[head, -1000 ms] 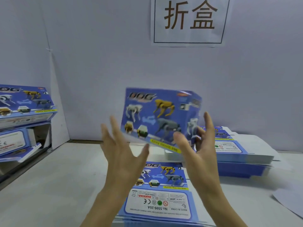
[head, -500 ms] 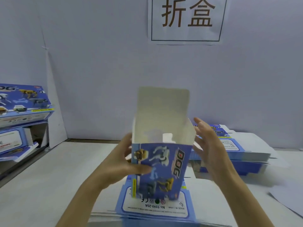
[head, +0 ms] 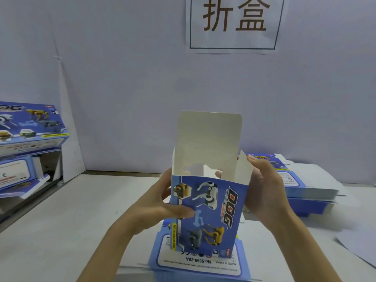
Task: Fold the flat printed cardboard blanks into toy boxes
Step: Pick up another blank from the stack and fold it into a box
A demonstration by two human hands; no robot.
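The box (head: 207, 210) stood upright and open at the top, held in the air in the middle of the view, just above a stack of flat blanks (head: 195, 263) that lay on the table (head: 71, 220). Its blue printed front faced the camera, turned on its side, so the word DOG and the toy dog pictures ran sideways. The plain white top flap (head: 209, 135) stood straight up from the back wall, and a smaller side flap (head: 243, 165) stuck up on the right. The white inside of the box showed, with a shaped cut-out low in the back wall.

The left hand (head: 160, 206) had a closed grip on the box's left edge, with the thumb pressed flat on the printed front and the fingers wrapped behind. The right hand (head: 264, 192) gripped the right side, its palm against the wall and its thumb up by the side flap; its fingers went behind the box, out of sight.

To the right, near the wall (head: 122, 78), a second stack (head: 305, 186) of blanks lay on the table, well apart from the box. A loose white sheet (head: 358, 247) lay at the right edge. At the far left, finished boxes (head: 30, 127) were piled up, some with open ends. A paper sign (head: 234, 23) with two large dark characters hung on the wall above.
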